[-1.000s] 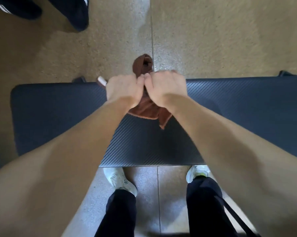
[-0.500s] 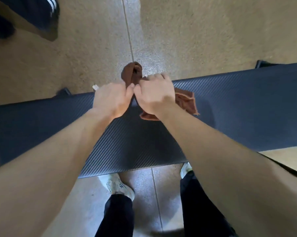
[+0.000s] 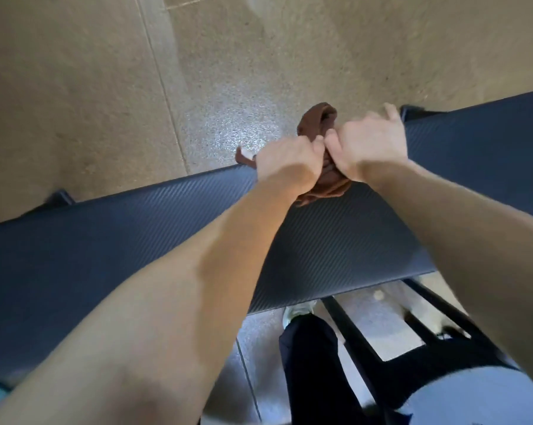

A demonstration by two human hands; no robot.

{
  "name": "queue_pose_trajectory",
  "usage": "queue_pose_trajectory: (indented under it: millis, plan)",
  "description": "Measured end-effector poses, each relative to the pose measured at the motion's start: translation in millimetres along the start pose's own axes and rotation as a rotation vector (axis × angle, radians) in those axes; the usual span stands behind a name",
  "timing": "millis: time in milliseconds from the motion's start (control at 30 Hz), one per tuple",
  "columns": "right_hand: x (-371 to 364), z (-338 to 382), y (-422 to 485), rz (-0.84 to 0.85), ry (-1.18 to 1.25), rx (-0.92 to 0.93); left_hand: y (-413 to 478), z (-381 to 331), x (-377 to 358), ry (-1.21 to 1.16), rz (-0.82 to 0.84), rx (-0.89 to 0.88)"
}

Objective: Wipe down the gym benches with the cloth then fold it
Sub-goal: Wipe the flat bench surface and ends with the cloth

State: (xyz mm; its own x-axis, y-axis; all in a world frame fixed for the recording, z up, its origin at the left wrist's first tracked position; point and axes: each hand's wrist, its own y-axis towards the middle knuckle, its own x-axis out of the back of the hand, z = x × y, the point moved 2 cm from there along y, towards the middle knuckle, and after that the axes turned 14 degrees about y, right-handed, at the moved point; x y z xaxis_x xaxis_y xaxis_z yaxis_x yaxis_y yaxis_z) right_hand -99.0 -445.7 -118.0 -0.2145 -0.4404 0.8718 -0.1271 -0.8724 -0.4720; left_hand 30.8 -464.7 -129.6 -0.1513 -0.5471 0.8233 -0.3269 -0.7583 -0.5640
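Observation:
A brown cloth (image 3: 317,121) is bunched up between both hands above the far edge of the dark blue padded bench (image 3: 136,240). My left hand (image 3: 286,162) is closed around its left part, and a small corner with a white tag sticks out to the left. My right hand (image 3: 368,148) grips its right part, with the little finger lifted. The two hands touch at the thumbs. One lump of cloth rises beyond the knuckles, and a ragged end hangs below the wrists onto the pad. The bench runs slanted across the whole view.
Speckled beige floor (image 3: 75,87) with tile seams lies beyond the bench. Black bench frame bars (image 3: 351,332) show under the near edge at lower right, beside my dark trouser leg (image 3: 308,363) and a white shoe (image 3: 299,309).
The view has swung, so the bench now slants more steeply and the hands sit farther right. The cloth flap that lay to the right of my right hand is gathered in under the hands.

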Motion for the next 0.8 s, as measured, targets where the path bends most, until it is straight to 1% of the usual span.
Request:
queue_pose_trajectory:
  millis: [67,133,233,267,333,433,500,600,700,800]
  plan:
    - [8,-41,2,0.014,0.000,-0.063,13,-35,4,0.003,-0.006,-0.060]
    - [6,-46,3,0.007,0.030,-0.075,15,-34,1,0.012,-0.030,-0.076]
    - [-3,-7,1,-0.034,0.076,-0.017,3,10,-3,0.060,-0.097,-0.081]
    - [-6,14,-1,-0.017,0.093,0.016,-3,28,-4,0.103,-0.107,-0.065]
    - [-13,53,-6,0.042,0.114,0.098,-18,56,-3,0.168,-0.091,-0.015]
    - [-19,76,-8,0.030,0.129,0.182,-25,68,-4,0.152,-0.050,0.074]
    - [-19,58,-7,0.021,0.157,0.177,-23,52,-3,0.115,-0.034,0.135]
    - [-12,9,3,-0.012,0.170,0.151,-10,1,3,0.060,-0.016,0.176]
    - [3,-60,12,-0.061,0.169,0.052,19,-75,12,0.025,0.005,0.117]
    - [22,-150,17,-0.098,0.135,-0.117,53,-159,22,-0.044,0.027,-0.005]
